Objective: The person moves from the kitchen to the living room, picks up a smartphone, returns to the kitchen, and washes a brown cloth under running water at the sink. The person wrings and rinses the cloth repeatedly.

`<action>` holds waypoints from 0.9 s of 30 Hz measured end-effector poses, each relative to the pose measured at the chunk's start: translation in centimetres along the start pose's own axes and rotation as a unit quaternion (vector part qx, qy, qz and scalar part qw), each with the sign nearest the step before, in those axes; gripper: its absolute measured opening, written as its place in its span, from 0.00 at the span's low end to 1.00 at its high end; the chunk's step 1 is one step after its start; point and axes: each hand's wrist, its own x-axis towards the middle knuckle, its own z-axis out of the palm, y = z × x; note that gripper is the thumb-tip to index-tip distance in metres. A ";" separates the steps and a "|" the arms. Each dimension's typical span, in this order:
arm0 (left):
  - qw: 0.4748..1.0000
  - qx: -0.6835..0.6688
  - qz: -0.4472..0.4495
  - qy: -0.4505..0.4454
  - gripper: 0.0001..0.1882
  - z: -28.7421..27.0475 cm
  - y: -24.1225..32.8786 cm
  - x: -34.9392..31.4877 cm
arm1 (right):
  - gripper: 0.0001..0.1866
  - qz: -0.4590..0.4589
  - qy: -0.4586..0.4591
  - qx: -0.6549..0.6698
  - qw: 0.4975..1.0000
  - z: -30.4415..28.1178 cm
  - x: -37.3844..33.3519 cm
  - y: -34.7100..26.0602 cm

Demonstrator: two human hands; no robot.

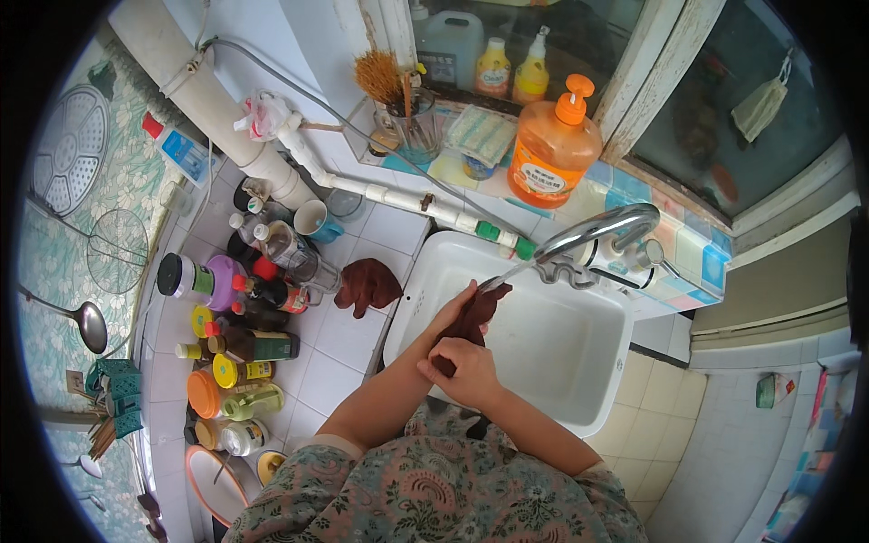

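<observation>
Both my hands are over the left part of a white sink (579,398), holding a limp, wet-looking dark reddish-brown cloth (478,315). My left hand (451,312) grips its upper part, just under the mouth of a chrome tap (597,223); a stream of water runs onto it. Closed round the lower end is my right hand (471,373), with a bit of the cloth showing inside the curled fingers. On the tiled counter left of the sink lies a crumpled piece of similar reddish-brown material (367,286); whether it is cloth or a glove I cannot tell.
Several bottles and jars crowd the counter's left side, among them a soy-coloured bottle (258,346) and a blue-white mug (317,221). An orange pump bottle (548,163) stands on the sill behind the sink. A white pipe (362,187) runs along the wall.
</observation>
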 end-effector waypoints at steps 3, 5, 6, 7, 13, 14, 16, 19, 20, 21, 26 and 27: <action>0.986 -0.155 0.008 -0.061 0.23 -2.2 -1.7 1.7 | 0.09 -0.060 0.079 -0.088 0.991 0.3 0.5 0.7; 0.971 -0.224 0.072 -0.052 0.21 -4.6 -4.6 3.0 | 0.09 -0.061 0.106 -0.152 0.981 0.4 1.2 1.4; 0.966 -0.216 0.142 -0.026 0.20 -5.0 -6.5 3.7 | 0.08 -0.035 0.115 -0.183 0.976 0.5 1.7 2.1; 0.964 -0.211 0.147 -0.069 0.19 -6.3 -7.1 4.5 | 0.08 -0.006 0.122 -0.215 0.969 0.8 2.1 2.9; 0.978 -0.119 -0.021 0.173 0.18 -1.5 -5.9 0.1 | 0.16 0.283 0.091 -0.299 0.907 -1.9 3.4 13.9; 0.981 -0.086 -0.013 0.172 0.19 -0.4 -5.4 -0.4 | 0.16 0.296 0.110 -0.240 0.918 -2.4 3.2 13.8; 0.981 -0.066 -0.023 0.179 0.20 0.6 -4.0 -0.8 | 0.18 0.313 0.143 -0.128 0.930 -3.4 2.0 13.5; 0.960 -0.104 -0.048 0.255 0.20 -2.7 -1.4 -1.5 | 0.19 0.205 0.225 -0.174 0.936 -5.8 0.0 13.4; 0.962 -0.112 -0.023 0.248 0.20 -5.0 -1.8 -1.3 | 0.20 0.215 0.217 -0.162 0.938 -6.4 -0.7 13.9; 0.963 -0.120 0.001 0.240 0.20 -7.0 -2.4 -1.2 | 0.20 0.264 0.207 -0.021 0.942 -6.6 -0.5 12.7; 0.845 0.422 -0.047 0.325 0.27 -10.4 -4.3 -1.8 | 0.24 0.284 0.089 0.303 0.905 -7.9 1.7 7.7; 0.737 0.595 -0.014 0.321 0.29 -10.8 -4.6 -1.8 | 0.25 0.263 0.052 0.315 0.911 -7.9 2.0 7.7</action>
